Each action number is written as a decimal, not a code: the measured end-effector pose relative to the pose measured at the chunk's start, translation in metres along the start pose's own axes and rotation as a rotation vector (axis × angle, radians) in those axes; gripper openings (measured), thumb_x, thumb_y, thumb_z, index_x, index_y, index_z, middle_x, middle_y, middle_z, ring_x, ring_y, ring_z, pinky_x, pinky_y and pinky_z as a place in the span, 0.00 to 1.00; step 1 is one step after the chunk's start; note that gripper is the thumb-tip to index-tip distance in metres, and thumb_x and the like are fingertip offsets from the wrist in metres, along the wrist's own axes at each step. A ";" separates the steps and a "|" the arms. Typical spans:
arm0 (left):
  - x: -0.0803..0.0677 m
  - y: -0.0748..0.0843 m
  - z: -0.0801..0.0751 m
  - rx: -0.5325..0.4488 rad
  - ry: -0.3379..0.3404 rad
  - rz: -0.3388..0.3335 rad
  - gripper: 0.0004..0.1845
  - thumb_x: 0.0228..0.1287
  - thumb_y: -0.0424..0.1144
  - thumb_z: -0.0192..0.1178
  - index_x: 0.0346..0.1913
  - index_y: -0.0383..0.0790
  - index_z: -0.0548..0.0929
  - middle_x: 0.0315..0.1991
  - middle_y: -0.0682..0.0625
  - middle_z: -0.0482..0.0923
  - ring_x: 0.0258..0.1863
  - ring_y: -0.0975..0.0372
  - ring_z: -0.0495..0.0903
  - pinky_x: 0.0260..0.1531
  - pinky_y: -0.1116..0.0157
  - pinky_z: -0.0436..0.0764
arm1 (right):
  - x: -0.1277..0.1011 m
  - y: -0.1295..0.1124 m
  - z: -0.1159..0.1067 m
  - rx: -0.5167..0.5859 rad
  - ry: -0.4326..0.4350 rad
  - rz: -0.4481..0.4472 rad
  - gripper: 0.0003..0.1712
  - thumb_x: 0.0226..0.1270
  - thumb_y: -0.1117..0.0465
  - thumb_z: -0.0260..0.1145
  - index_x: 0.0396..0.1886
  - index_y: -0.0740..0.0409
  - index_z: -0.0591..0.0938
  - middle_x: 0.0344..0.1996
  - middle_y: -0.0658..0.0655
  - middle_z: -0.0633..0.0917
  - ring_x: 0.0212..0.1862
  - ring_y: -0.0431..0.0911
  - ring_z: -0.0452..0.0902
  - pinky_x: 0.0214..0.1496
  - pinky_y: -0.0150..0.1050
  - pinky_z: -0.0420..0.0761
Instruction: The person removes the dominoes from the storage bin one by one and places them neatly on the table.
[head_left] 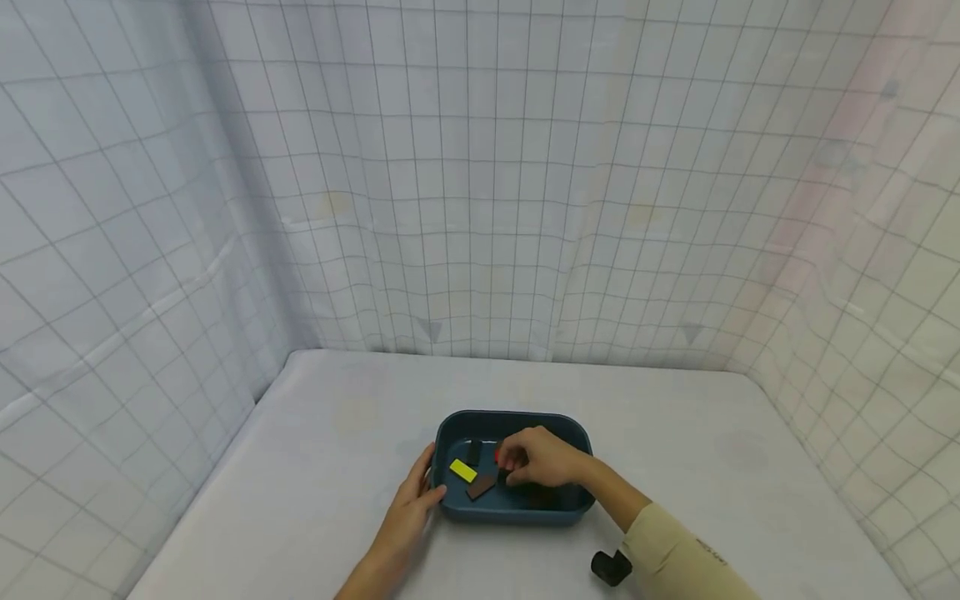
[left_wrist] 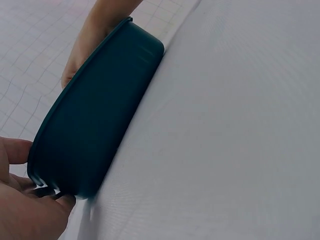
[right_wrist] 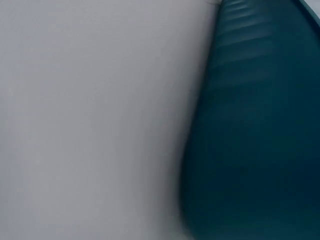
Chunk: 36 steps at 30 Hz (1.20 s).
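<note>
- Nearest the head camera, the right forearm in a beige sleeve (head_left: 675,554) reaches forward from the lower edge, with a small black wrist-worn device (head_left: 611,567) beside it.
- Right hand (head_left: 542,458) hangs over the inside of the dark teal plastic tub (head_left: 512,507); its fingers are curled, and the fingertips seem to pinch a small red piece (head_left: 498,455), though only a sliver of red shows.
- Left hand (head_left: 411,506) rests against the tub's left end, fingers fairly straight and close together, thumb up near the rim; the left wrist view shows it touching the tub's outer wall and rim, steadying it.
- Inside the tub lie a yellow rectangular tile (head_left: 462,471), a brown tile (head_left: 482,487) just beside it, and a black tile (head_left: 474,451) toward the far wall.
- Tub sits on a white cloth-covered table (head_left: 315,467), near the front edge, with grid-patterned curtains (head_left: 480,183) all round.
- Judging from this, the step in hand is picking one piece out of the tub while the other hand holds it steady.
- Next move likely calls for a firm pinch and a clean lift over the rim, without dragging the neighbouring tiles.
- Right wrist view shows only the tub wall, blurred.
</note>
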<state>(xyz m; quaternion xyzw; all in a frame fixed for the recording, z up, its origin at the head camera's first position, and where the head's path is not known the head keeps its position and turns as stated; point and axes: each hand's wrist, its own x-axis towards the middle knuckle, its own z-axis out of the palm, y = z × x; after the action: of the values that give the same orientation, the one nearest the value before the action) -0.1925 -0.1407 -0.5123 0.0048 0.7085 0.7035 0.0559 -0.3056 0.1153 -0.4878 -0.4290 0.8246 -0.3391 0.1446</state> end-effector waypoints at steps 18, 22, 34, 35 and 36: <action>0.002 0.001 -0.003 -0.035 -0.047 0.026 0.36 0.77 0.25 0.49 0.83 0.34 0.49 0.83 0.35 0.39 0.80 0.41 0.42 0.75 0.45 0.49 | -0.032 0.005 -0.062 0.197 0.184 0.204 0.10 0.70 0.65 0.72 0.47 0.64 0.84 0.38 0.52 0.84 0.42 0.49 0.81 0.48 0.42 0.84; 0.001 0.004 0.000 0.024 -0.028 0.026 0.36 0.78 0.26 0.50 0.83 0.33 0.49 0.83 0.35 0.40 0.80 0.42 0.41 0.76 0.44 0.47 | -0.041 0.009 -0.075 0.234 0.243 0.237 0.10 0.71 0.63 0.71 0.47 0.63 0.83 0.40 0.54 0.84 0.45 0.51 0.83 0.51 0.46 0.85; 0.000 0.012 0.006 0.006 0.040 -0.038 0.37 0.77 0.25 0.50 0.82 0.32 0.48 0.82 0.33 0.41 0.80 0.42 0.41 0.75 0.45 0.50 | -0.073 0.037 -0.095 0.315 0.381 0.343 0.13 0.72 0.60 0.71 0.50 0.62 0.82 0.46 0.59 0.84 0.49 0.53 0.84 0.57 0.60 0.80; 0.000 0.012 0.006 -0.003 0.038 -0.038 0.37 0.77 0.25 0.50 0.83 0.32 0.48 0.82 0.33 0.40 0.80 0.42 0.40 0.75 0.45 0.50 | -0.077 0.040 -0.095 0.313 0.390 0.350 0.14 0.72 0.60 0.70 0.51 0.62 0.82 0.47 0.60 0.84 0.50 0.53 0.83 0.56 0.57 0.81; 0.000 0.011 0.006 -0.012 0.034 -0.036 0.37 0.77 0.25 0.50 0.83 0.32 0.48 0.82 0.33 0.40 0.80 0.42 0.40 0.76 0.45 0.49 | -0.080 0.042 -0.096 0.317 0.402 0.363 0.14 0.72 0.60 0.71 0.51 0.63 0.82 0.48 0.60 0.84 0.50 0.53 0.83 0.56 0.54 0.81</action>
<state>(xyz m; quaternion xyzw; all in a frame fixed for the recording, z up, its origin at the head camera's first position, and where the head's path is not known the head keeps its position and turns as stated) -0.1925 -0.1347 -0.5010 -0.0200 0.7051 0.7066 0.0565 -0.3347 0.2388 -0.4513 -0.1714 0.8366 -0.5103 0.1019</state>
